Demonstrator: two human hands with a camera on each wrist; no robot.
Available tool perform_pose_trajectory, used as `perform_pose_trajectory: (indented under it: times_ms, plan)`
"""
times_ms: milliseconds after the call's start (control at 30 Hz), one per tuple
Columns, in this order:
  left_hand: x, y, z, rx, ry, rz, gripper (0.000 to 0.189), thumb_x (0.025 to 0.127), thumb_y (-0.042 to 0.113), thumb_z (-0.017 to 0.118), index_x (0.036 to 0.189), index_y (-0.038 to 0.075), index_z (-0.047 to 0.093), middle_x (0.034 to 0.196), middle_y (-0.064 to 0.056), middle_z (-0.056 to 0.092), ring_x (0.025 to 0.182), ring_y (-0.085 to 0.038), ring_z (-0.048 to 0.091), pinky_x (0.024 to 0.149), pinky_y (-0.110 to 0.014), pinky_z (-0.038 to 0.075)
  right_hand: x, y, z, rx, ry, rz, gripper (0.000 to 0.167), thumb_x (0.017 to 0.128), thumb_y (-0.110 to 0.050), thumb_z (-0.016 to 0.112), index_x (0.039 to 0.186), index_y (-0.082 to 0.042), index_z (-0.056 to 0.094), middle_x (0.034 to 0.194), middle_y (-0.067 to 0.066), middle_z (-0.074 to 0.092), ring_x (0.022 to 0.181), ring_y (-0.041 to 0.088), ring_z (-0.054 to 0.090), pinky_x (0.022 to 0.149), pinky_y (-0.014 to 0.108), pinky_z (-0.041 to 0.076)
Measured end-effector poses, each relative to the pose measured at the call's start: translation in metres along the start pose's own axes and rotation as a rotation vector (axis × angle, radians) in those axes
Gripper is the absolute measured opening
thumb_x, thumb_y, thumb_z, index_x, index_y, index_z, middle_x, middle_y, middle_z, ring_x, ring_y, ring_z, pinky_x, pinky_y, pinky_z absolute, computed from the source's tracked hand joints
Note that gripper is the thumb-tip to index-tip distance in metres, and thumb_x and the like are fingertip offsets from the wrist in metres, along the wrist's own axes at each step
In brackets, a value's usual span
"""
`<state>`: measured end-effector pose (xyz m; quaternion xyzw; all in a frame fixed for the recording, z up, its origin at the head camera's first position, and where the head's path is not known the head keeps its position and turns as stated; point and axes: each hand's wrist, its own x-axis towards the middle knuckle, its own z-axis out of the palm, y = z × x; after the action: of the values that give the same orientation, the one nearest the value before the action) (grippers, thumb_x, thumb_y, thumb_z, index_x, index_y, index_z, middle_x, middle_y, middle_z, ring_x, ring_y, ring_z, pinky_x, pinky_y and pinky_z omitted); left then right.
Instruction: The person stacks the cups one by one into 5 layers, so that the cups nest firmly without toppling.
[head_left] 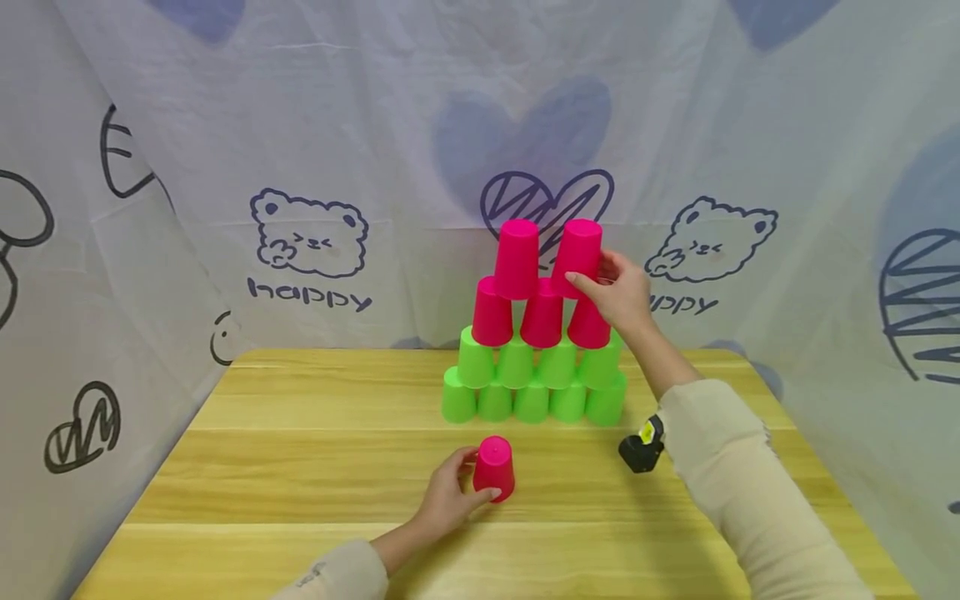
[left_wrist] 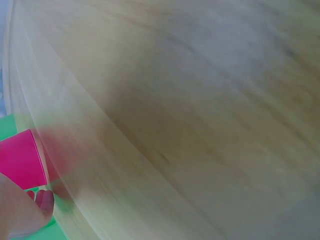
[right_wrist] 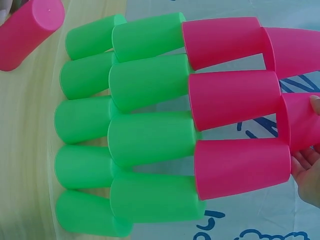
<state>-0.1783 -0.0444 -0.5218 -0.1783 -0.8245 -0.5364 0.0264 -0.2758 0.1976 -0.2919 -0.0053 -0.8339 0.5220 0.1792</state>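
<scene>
My right hand [head_left: 624,292] grips an upside-down pink cup [head_left: 579,250] on the right of a pyramid's top row, thumb in front. Beside it stands another pink cup [head_left: 517,262]. Three pink cups [right_wrist: 235,100] form the row beneath, and two rows of several green cups [head_left: 458,398] make the base. Nearer the front, my left hand [head_left: 447,497] holds a single upside-down pink cup [head_left: 494,467] between thumb and fingers; whether it touches the table I cannot tell. In the left wrist view, the pink cup [left_wrist: 20,161] appears only at the left edge.
The pyramid stands near the back edge of a wooden table [head_left: 300,467]. A small black-and-yellow object [head_left: 642,450] appears beside the right sleeve, right of the pyramid's base. Behind the table hangs a pale cloth [head_left: 420,125] printed with hearts and bears.
</scene>
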Motion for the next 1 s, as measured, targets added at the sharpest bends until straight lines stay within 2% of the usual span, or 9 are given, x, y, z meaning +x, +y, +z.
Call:
perform_pose_trajectory:
  times_ms: [133, 233, 600, 800, 1000]
  plan:
    - [0.001, 0.002, 0.003, 0.008, -0.007, -0.003, 0.058, 0.071, 0.012, 0.079, 0.118, -0.008, 0.052, 0.108, -0.020, 0.062, 0.094, -0.029, 0.059, 0.075, -0.028, 0.051, 0.000, 0.000, 0.000, -0.007, 0.003, 0.009, 0.059, 0.084, -0.020, 0.068, 0.135, -0.001, 0.045, 0.128, 0.020, 0.055, 0.115, 0.032, 0.054, 0.099, 0.040, 0.046]
    - [0.001, 0.003, 0.004, 0.007, -0.014, -0.015, 0.058, 0.071, 0.011, 0.079, 0.118, -0.009, 0.051, 0.107, -0.020, 0.062, 0.091, -0.027, 0.058, 0.071, -0.023, 0.050, -0.001, -0.001, 0.000, -0.004, 0.005, 0.020, 0.058, 0.084, -0.019, 0.068, 0.135, -0.001, 0.044, 0.128, 0.019, 0.055, 0.115, 0.032, 0.053, 0.099, 0.039, 0.046]
    - [0.002, 0.002, 0.009, 0.038, -0.026, -0.041, 0.054, 0.071, 0.008, 0.078, 0.116, -0.008, 0.051, 0.108, -0.018, 0.061, 0.094, -0.026, 0.059, 0.075, -0.024, 0.052, -0.001, 0.000, 0.002, 0.001, 0.008, 0.023, 0.057, 0.084, -0.018, 0.068, 0.133, 0.000, 0.046, 0.127, 0.020, 0.056, 0.115, 0.031, 0.054, 0.099, 0.039, 0.046]
    - [0.004, 0.006, 0.007, 0.036, -0.036, -0.054, 0.054, 0.071, 0.009, 0.079, 0.114, -0.007, 0.052, 0.105, -0.017, 0.062, 0.091, -0.023, 0.059, 0.074, -0.024, 0.052, 0.000, 0.000, 0.002, -0.003, 0.015, 0.018, 0.057, 0.084, -0.019, 0.068, 0.133, 0.000, 0.046, 0.126, 0.020, 0.056, 0.114, 0.031, 0.054, 0.099, 0.039, 0.046]
    - [0.011, 0.012, 0.001, 0.010, -0.051, -0.041, 0.055, 0.072, 0.008, 0.077, 0.116, -0.008, 0.050, 0.107, -0.020, 0.061, 0.093, -0.029, 0.061, 0.078, -0.031, 0.055, 0.000, -0.002, 0.000, -0.006, 0.024, 0.009, 0.056, 0.083, -0.018, 0.069, 0.132, 0.000, 0.048, 0.125, 0.020, 0.057, 0.113, 0.031, 0.055, 0.098, 0.039, 0.047]
